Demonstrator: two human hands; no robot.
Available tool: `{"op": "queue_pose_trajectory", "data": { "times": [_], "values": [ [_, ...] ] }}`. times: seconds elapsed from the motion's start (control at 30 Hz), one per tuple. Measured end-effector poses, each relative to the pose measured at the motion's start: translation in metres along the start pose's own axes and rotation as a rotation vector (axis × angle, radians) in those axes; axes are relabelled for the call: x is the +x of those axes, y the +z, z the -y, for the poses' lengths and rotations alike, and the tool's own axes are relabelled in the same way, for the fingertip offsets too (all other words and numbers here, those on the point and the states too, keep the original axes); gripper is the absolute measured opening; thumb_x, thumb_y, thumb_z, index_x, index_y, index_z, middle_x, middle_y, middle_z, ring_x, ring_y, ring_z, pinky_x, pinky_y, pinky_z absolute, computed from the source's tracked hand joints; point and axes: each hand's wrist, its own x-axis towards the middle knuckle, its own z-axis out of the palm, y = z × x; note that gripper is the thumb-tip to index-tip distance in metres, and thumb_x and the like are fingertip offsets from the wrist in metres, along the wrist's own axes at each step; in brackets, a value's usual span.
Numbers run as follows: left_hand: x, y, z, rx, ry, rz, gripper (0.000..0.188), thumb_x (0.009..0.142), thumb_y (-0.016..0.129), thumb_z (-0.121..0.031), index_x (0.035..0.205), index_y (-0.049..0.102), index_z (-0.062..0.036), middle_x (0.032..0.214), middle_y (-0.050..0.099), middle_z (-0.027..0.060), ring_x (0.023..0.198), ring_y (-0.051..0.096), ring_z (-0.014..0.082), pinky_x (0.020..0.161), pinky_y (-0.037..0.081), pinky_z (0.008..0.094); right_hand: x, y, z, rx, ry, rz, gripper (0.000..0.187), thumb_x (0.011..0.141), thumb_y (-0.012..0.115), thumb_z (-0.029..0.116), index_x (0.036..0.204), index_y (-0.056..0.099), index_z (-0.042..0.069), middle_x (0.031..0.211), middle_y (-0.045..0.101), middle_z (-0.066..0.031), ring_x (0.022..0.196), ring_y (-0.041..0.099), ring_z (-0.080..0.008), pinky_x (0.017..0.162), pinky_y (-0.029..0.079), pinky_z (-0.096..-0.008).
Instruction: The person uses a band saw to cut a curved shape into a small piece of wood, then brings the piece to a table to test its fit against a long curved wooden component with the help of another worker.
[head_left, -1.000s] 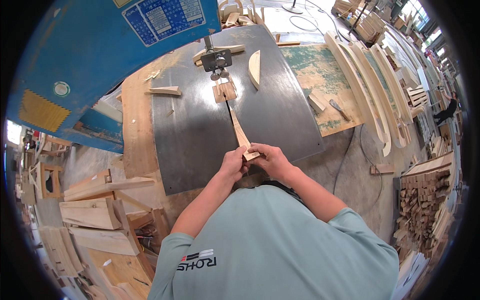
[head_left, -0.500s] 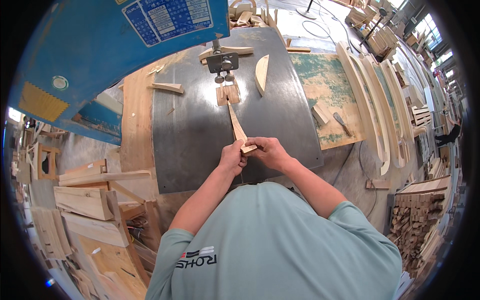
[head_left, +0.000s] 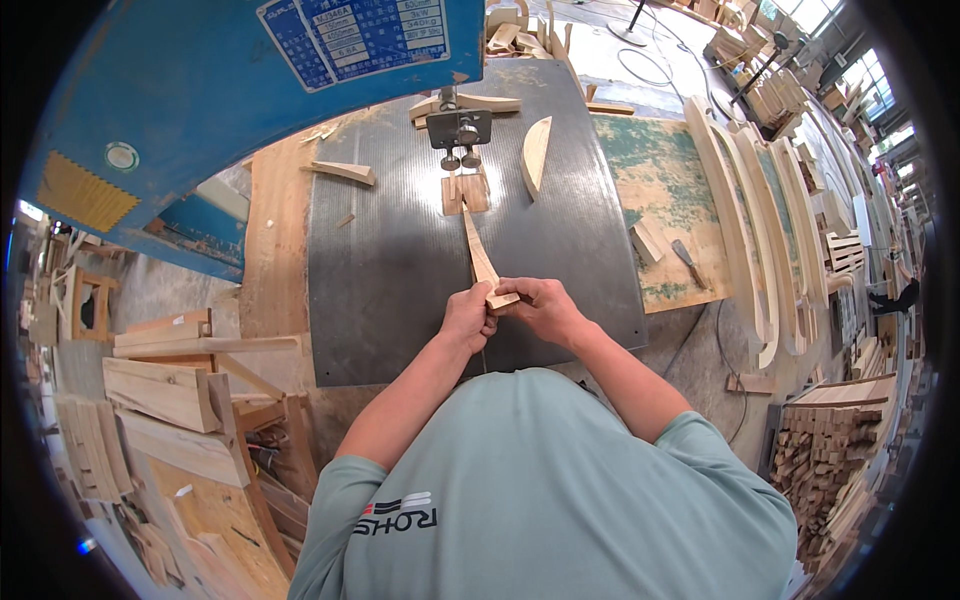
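A slim, tapered wooden piece [head_left: 480, 251] lies on the dark metal saw table [head_left: 390, 270], its thin tip at the wooden insert [head_left: 480, 192] under the bandsaw's blade guide [head_left: 460, 130]. Its wide near end is between both hands. My left hand [head_left: 468, 318] closes on that end from the left, the thumb along its edge. From the right, my right hand [head_left: 541, 308] grips the same end with bent fingers. The blade itself is hard to make out.
The blue bandsaw body [head_left: 200, 110] overhangs the left. On the table lie a half-moon offcut [head_left: 537, 158], a small wedge [head_left: 345, 172] and curved offcuts [head_left: 500, 103]. A scraper [head_left: 687, 262] and a wood block [head_left: 648, 241] rest on the right board. Stacked timber [head_left: 165, 390] stands left.
The whole view has shifted and turned slightly. Both hands keep their hold on the wooden piece, and its tip stays at the insert with no clear movement along the table.
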Motion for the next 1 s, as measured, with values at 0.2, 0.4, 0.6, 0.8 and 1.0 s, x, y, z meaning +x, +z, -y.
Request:
{"op": "queue_pose_trajectory", "data": {
  "times": [0.2, 0.4, 0.6, 0.8, 1.0],
  "values": [
    [0.000, -0.001, -0.002, 0.000, 0.009, 0.020, 0.019, 0.095, 0.056, -0.024, 0.087, 0.059, -0.0068, 0.070, 0.054, 0.0030, 0.049, 0.045, 0.0109, 0.041, 0.030, 0.0253, 0.000, 0.000, 0.008, 0.041, 0.009, -0.008, 0.025, 0.091, 0.073, 0.004, 0.115, 0.071, 0.000, 0.102, 0.076, -0.0069, 0.092, 0.069, -0.0107, 0.085, 0.056, -0.0282],
    [0.002, 0.000, -0.007, 0.020, 0.019, 0.021, 0.020, 0.094, 0.058, -0.025, 0.087, 0.059, -0.0065, 0.070, 0.054, 0.0019, 0.049, 0.045, 0.0093, 0.039, 0.031, 0.0233, 0.003, 0.001, 0.006, 0.026, -0.009, -0.024, 0.026, 0.093, 0.072, 0.007, 0.117, 0.071, 0.000, 0.100, 0.076, -0.0075, 0.090, 0.069, -0.0125, 0.085, 0.056, -0.0292],
    [0.003, 0.001, -0.011, 0.029, 0.019, 0.020, 0.020, 0.093, 0.057, -0.024, 0.086, 0.060, -0.0062, 0.068, 0.053, 0.0021, 0.048, 0.044, 0.0099, 0.040, 0.030, 0.0245, 0.006, 0.002, 0.001, 0.039, -0.013, -0.027, 0.025, 0.093, 0.072, 0.007, 0.117, 0.071, 0.000, 0.100, 0.075, -0.0073, 0.089, 0.068, -0.0117, 0.084, 0.056, -0.0290],
    [0.009, 0.000, -0.014, 0.040, 0.025, 0.003, 0.021, 0.093, 0.055, -0.023, 0.084, 0.062, -0.0056, 0.066, 0.052, 0.0021, 0.048, 0.043, 0.0109, 0.041, 0.029, 0.0259, 0.012, 0.002, -0.005, 0.044, -0.040, -0.053, 0.025, 0.092, 0.072, 0.008, 0.116, 0.071, 0.000, 0.098, 0.076, -0.0079, 0.088, 0.069, -0.0115, 0.083, 0.056, -0.0286],
    [0.012, 0.000, -0.014, 0.024, 0.018, 0.013, 0.018, 0.093, 0.060, -0.024, 0.087, 0.059, -0.0070, 0.069, 0.053, 0.0019, 0.048, 0.043, 0.0093, 0.039, 0.030, 0.0237, 0.014, 0.000, -0.003, 0.035, -0.031, -0.061, 0.026, 0.092, 0.073, 0.009, 0.116, 0.071, 0.000, 0.098, 0.076, -0.0083, 0.086, 0.069, -0.0127, 0.082, 0.056, -0.0291]
  ]
}}
